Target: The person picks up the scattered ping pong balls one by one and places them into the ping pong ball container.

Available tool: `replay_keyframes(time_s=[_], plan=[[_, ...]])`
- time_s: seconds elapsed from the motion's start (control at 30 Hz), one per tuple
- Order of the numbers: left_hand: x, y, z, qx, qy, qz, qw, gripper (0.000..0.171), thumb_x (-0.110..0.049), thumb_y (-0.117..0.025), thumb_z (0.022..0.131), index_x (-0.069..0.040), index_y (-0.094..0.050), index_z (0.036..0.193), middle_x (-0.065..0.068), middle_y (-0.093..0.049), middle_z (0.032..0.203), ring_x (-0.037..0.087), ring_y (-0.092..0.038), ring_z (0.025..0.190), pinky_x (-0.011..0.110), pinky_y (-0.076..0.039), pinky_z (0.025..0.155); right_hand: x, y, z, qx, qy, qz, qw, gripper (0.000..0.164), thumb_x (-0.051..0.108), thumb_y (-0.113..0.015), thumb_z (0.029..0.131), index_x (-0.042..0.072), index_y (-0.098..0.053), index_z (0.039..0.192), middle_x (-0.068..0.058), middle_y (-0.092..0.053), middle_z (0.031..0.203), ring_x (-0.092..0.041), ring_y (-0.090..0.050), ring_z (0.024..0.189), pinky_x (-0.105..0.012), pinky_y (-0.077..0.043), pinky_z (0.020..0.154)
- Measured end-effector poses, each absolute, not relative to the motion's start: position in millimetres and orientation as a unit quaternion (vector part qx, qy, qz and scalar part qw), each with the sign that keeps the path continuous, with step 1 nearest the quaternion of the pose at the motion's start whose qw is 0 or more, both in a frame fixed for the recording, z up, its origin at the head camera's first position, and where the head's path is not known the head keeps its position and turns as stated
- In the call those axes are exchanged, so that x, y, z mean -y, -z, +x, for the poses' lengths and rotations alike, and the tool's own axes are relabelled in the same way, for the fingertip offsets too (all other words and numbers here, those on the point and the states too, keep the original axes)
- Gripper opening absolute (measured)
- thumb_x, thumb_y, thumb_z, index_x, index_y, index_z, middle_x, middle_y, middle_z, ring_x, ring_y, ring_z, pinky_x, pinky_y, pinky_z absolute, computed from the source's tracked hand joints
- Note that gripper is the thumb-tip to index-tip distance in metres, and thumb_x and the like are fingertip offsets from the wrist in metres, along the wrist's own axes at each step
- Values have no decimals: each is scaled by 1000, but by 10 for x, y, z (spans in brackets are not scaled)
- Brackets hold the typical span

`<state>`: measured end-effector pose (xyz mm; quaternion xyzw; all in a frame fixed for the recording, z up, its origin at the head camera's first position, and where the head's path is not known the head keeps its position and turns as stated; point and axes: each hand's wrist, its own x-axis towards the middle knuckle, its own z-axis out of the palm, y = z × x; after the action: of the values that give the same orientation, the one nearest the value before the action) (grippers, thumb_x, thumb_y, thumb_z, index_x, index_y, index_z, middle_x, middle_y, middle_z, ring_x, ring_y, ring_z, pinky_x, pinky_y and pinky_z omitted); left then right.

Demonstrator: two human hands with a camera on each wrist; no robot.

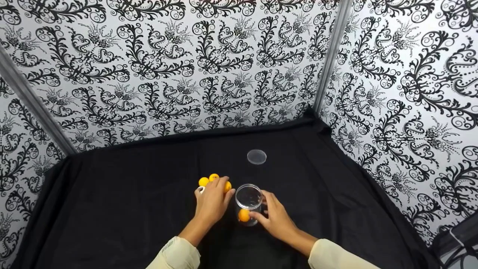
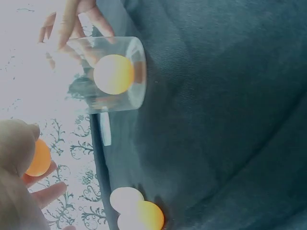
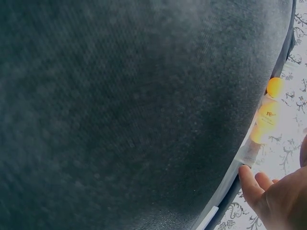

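Note:
A clear plastic jar (image 1: 248,197) stands upright with its mouth uncovered, and one orange ping-pong ball (image 2: 114,74) lies at its bottom. My right hand (image 1: 278,216) holds the jar from the right side, thumb and fingers round its wall. Just left of the jar, my left hand (image 1: 212,200) grips another orange ping-pong ball (image 2: 40,158), raised above the cloth in the left wrist view. Under and beyond that hand lie several more balls, among them an orange one (image 1: 203,181) and a white one (image 1: 202,189), partly hidden by the fingers.
A round clear lid (image 1: 257,157) lies flat on the black cloth (image 1: 142,209) beyond the jar. Patterned black-and-white panels (image 1: 168,67) enclose the table at the back and sides. Dark cables (image 1: 463,246) show at the lower right corner.

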<state>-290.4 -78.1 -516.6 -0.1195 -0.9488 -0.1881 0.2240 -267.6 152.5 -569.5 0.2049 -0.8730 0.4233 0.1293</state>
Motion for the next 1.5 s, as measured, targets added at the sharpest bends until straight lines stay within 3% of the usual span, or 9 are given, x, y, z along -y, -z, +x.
replay_keyframes(time_s=[0.4,0.57,0.87,1.27,1.5], plan=[[567,5015,-2804,942,205,-162,209,44,-45,-62,100,-20,-60,136,0,-68,126,24,-65,117,67,-45,96,-1525,5683,-2673,871,-424,211,130,70,45,-73,91,11,-44,145,-9,-59,130,-26,-67,116,-33,-61,81],[469,5007,-2758,942,205,-177,199,43,-45,-63,99,-21,-60,135,-2,-67,128,23,-63,120,72,-44,96,-1521,5696,-2679,870,-424,216,132,68,39,-75,91,13,-44,146,-9,-58,131,-25,-66,117,-34,-61,81],[349,5043,-2736,940,195,-189,206,43,-43,-64,99,-21,-61,135,-2,-67,130,23,-62,119,63,-46,93,-1530,5688,-2679,871,-421,219,127,68,33,-77,92,12,-43,147,-9,-57,133,-25,-66,118,-35,-62,81],[254,5016,-2680,943,194,-194,186,46,-47,-61,100,-21,-59,138,-2,-67,131,24,-61,118,57,-45,96,-1542,5683,-2665,876,-406,218,141,72,52,-71,91,16,-45,146,-5,-57,133,-21,-64,117,-31,-61,80],[251,5016,-2687,943,198,-195,184,46,-46,-62,99,-20,-59,138,-1,-67,132,25,-60,118,58,-45,96,-1541,5685,-2666,879,-406,212,132,73,55,-70,91,16,-44,147,-4,-57,134,-20,-64,119,-31,-61,81]])
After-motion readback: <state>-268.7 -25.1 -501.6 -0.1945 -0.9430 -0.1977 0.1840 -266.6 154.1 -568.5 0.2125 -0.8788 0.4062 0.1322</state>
